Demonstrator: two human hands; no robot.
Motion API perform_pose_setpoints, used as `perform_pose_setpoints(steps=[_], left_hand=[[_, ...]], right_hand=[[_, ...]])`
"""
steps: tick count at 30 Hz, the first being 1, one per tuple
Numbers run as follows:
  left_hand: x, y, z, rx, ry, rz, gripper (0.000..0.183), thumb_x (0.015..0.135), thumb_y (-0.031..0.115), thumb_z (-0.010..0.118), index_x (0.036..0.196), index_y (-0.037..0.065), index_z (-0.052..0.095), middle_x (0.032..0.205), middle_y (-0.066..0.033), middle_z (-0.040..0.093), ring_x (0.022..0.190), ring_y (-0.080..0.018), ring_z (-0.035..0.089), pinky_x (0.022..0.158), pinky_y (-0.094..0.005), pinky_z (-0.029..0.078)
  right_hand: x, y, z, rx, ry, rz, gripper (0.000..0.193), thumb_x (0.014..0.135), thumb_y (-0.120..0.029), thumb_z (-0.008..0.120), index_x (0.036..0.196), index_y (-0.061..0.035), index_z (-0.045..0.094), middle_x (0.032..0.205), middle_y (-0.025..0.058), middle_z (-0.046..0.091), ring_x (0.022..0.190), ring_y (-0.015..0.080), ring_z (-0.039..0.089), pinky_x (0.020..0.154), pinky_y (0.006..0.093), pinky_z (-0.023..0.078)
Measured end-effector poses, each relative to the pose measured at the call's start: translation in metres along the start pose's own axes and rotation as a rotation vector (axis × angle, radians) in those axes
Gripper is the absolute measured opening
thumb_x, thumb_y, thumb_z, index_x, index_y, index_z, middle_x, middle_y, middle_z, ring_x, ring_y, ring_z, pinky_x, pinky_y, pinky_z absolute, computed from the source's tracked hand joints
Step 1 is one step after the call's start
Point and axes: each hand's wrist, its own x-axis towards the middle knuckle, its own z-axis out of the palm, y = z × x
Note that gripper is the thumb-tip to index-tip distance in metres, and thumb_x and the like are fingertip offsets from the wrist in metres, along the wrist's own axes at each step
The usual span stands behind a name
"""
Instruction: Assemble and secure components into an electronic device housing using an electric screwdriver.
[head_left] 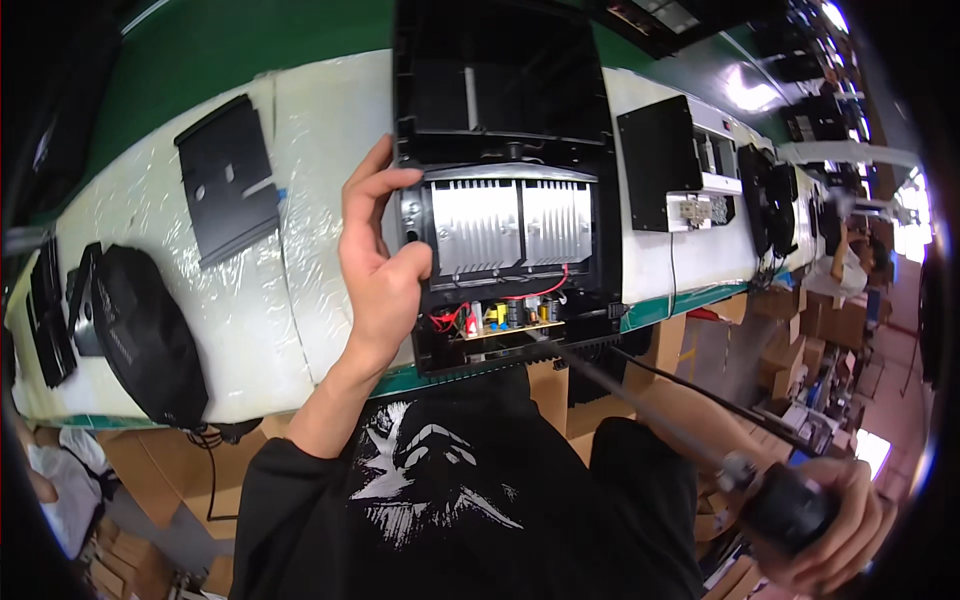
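Observation:
An opened black appliance housing (606,290) lies on the table before me, its black cover (540,70) tilted back on the far side. Silver finned metal plates (478,228) fill its middle. A circuit board (510,328) with small coloured parts and red wires sits along the near side. My left hand (380,260) grips the housing's left wall, thumb and fingers bent over it. At the lower right, my right hand (840,530) is wrapped round the black body of a long-shafted screwdriver (785,508). Its thin shaft runs up left to the board's near edge; whether the tip touches is unclear.
A flat black panel (228,185) and a black rounded cover (148,335) lie to the left on the film-covered white table (320,330). Another unit with a black panel (655,165) stands to the right. Cardboard boxes (165,470) are below. Other people work farther off.

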Motion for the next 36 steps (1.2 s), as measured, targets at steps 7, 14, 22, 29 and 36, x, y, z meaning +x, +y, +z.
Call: perform_pose_setpoints(steps=[7,14,22,29,36], left_hand=[[0.001,-0.005,0.000,-0.011,-0.051,0.077,0.048,0.059,-0.009,0.041,0.103,0.002,0.054,0.135,-0.0173,0.036,0.128,-0.0300,0.034,0.104,-0.0349,0.027],[-0.002,-0.009,-0.007,-0.008,-0.009,0.080,0.049,0.058,-0.011,0.041,0.102,0.003,0.056,0.135,-0.0184,0.036,0.127,-0.0310,0.034,0.103,-0.0351,0.028],[0.001,-0.009,-0.001,-0.039,-0.014,0.076,0.048,0.057,-0.010,0.041,0.101,0.003,0.056,0.134,-0.0189,0.036,0.126,-0.0306,0.035,0.103,-0.0340,0.027],[0.001,-0.008,0.001,-0.067,-0.001,0.049,0.047,0.058,-0.010,0.041,0.100,0.003,0.056,0.134,-0.0191,0.037,0.126,-0.0306,0.036,0.103,-0.0342,0.027],[-0.002,-0.006,0.002,-0.094,0.027,-0.007,0.046,0.058,-0.011,0.040,0.098,0.004,0.057,0.133,-0.0190,0.038,0.126,-0.0303,0.036,0.104,-0.0341,0.027]], right_hand=[[-0.007,-0.004,0.026,0.850,-0.086,0.325,0.026,0.084,-0.020,0.063,0.070,-0.0061,0.047,0.055,0.0045,0.050,0.045,0.0145,0.052,0.046,0.0228,0.050],[-0.046,-0.004,0.031,0.686,-0.344,0.734,0.040,0.086,-0.038,0.057,0.073,-0.0022,0.048,0.060,0.0117,0.054,0.049,0.0233,0.056,0.053,0.0296,0.053],[-0.061,-0.015,0.049,0.421,-0.399,0.822,0.046,0.083,-0.042,0.059,0.074,0.0024,0.050,0.059,0.0136,0.053,0.045,0.0266,0.055,0.045,0.0335,0.051],[-0.071,-0.008,0.054,0.443,-0.226,0.697,0.063,0.076,-0.058,0.061,0.073,0.0041,0.049,0.059,0.0130,0.053,0.041,0.0256,0.052,0.042,0.0343,0.051],[-0.080,-0.004,0.030,0.366,-0.556,0.758,0.011,0.063,0.003,0.065,0.067,-0.0028,0.057,0.063,0.0115,0.064,0.059,0.0207,0.065,0.041,0.0237,0.015]])
